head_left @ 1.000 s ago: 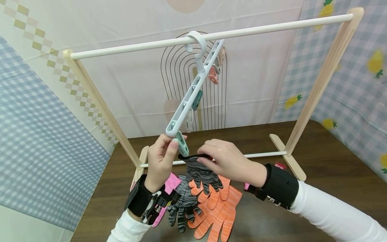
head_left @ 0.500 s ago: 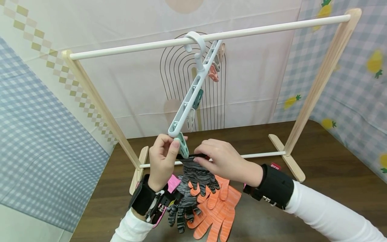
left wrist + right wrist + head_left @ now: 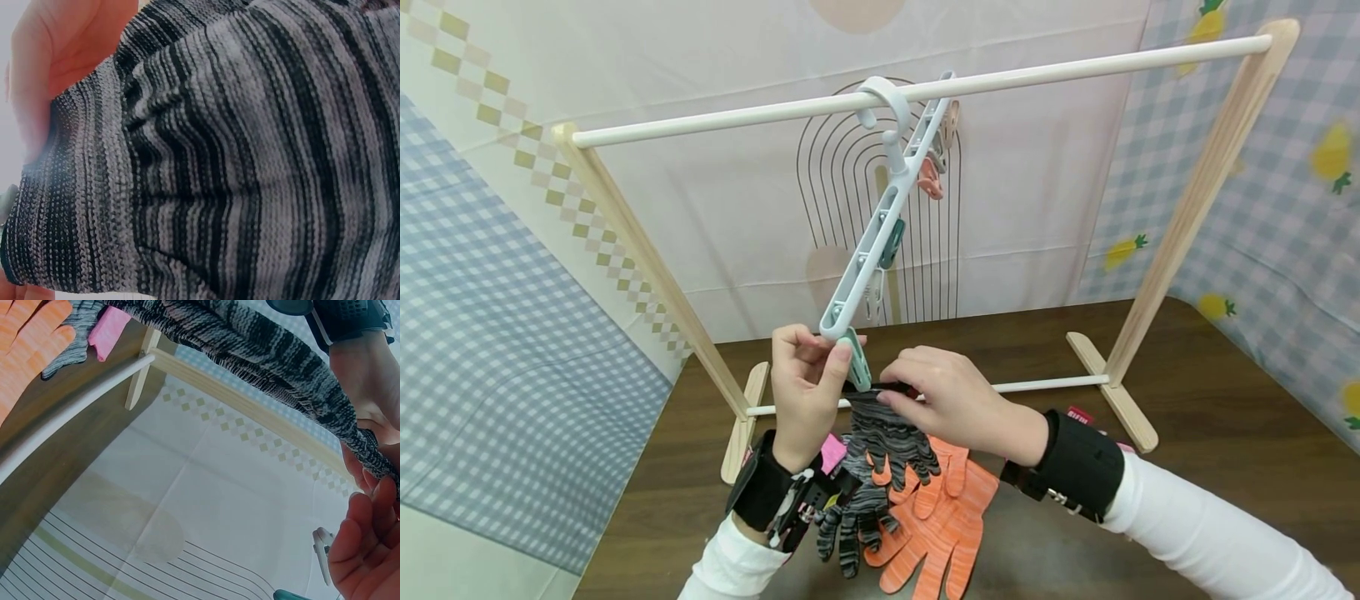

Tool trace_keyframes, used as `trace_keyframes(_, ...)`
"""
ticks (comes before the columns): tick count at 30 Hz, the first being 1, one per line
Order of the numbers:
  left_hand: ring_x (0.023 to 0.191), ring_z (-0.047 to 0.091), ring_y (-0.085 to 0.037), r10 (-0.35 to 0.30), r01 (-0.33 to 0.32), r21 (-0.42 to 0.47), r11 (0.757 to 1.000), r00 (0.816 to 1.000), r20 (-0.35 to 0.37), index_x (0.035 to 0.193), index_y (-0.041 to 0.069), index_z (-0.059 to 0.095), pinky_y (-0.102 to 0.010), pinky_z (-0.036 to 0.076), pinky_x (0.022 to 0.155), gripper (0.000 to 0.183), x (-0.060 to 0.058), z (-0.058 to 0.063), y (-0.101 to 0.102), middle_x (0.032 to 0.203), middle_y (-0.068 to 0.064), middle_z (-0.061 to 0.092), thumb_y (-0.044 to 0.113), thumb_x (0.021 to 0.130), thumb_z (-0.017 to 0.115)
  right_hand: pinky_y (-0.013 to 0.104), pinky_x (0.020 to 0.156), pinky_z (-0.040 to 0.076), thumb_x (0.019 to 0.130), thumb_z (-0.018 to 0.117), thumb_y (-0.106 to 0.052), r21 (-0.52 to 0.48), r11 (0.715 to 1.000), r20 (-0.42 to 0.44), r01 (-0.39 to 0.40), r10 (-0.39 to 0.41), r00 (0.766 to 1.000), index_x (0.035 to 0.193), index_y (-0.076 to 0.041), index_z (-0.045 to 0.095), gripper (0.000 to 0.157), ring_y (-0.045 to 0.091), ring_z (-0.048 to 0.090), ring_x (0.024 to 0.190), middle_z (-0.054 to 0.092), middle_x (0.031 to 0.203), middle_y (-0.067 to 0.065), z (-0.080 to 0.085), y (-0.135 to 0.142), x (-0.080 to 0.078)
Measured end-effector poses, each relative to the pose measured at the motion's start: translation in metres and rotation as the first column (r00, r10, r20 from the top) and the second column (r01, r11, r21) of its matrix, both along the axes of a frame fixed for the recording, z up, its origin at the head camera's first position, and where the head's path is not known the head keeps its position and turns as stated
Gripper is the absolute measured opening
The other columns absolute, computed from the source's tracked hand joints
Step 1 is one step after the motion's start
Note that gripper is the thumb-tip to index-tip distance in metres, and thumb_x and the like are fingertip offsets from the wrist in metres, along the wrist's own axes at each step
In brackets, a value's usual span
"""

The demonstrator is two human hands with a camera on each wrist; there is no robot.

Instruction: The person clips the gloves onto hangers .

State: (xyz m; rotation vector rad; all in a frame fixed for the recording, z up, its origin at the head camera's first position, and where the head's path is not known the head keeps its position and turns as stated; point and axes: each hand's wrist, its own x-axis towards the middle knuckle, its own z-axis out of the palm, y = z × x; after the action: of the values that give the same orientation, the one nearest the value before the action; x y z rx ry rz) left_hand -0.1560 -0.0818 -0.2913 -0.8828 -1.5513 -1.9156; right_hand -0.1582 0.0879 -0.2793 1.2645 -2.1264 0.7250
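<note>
My left hand pinches a green clip at the near end of a pale blue hanger. My right hand pinches the dark cuff of a black-and-grey striped glove, whose fingers hang downward. In the head view the clip's lower tip overlaps the cuff. The striped knit of the glove fills most of the left wrist view. From the right wrist, the glove stretches up to the fingertips of the right hand, with the left hand beyond it.
The hanger hooks over a white rod between wooden posts. More clips hang along it, including a pink clip and a dark green clip. Orange gloves, another striped glove and a pink piece lie on the brown table.
The hanger's near end has swung slightly right with the clip and left hand. The right hand has shifted a little left, bringing the glove's cuff to the clip's tip.
</note>
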Motion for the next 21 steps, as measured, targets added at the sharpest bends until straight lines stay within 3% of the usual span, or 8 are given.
trace_keyframes(4,0.091,0.063,-0.013,0.018,-0.018,-0.008,1.000,1.000,-0.004,0.090,0.011,0.029,-0.019,0.049,0.075,0.024,0.0008,0.0002,0.0005,0.089,0.001,0.057,0.006,0.087,0.052,0.018,0.055,0.039,0.077,0.067,-0.012,-0.009,1.000,-0.009,0.001,-0.001,1.000,0.082,-0.009,0.062,0.007,0.006,0.047,0.063,0.058,0.072,-0.002,-0.0001,-0.0009,0.0003)
trace_keyframes(11,0.087,0.065,-0.015,0.063,-0.064,-0.009,0.998,0.997,-0.039,0.082,-0.008,0.018,-0.020,0.050,0.071,0.038,-0.0010,0.0007,-0.0005,0.089,0.002,0.063,0.005,0.086,0.054,0.019,0.055,0.040,0.077,0.067,-0.012,-0.029,0.999,-0.019,0.012,-0.013,1.000,0.082,-0.009,0.062,0.008,0.007,0.047,0.063,0.059,0.073,-0.001,0.0014,-0.0038,0.0022)
trace_keyframes(17,0.084,0.065,-0.014,0.070,-0.070,0.008,0.998,0.997,-0.041,0.080,-0.008,0.017,-0.018,0.049,0.067,0.040,-0.0021,0.0018,-0.0026,0.089,0.002,0.066,0.003,0.085,0.055,0.019,0.055,0.038,0.077,0.066,-0.010,-0.065,0.998,-0.020,0.004,-0.005,1.000,0.083,-0.007,0.062,0.008,0.007,0.046,0.062,0.058,0.072,0.000,0.0032,-0.0070,0.0002)
trace_keyframes(21,0.080,0.065,-0.014,0.077,-0.076,0.040,0.996,0.997,-0.029,0.078,0.002,0.025,-0.020,0.050,0.066,0.030,-0.0030,0.0048,-0.0042,0.086,0.001,0.066,-0.001,0.084,0.054,0.019,0.054,0.037,0.078,0.064,-0.008,-0.116,0.993,0.021,-0.020,0.022,1.000,0.085,-0.006,0.062,0.007,0.006,0.043,0.060,0.056,0.071,0.000,0.0062,-0.0080,-0.0033)
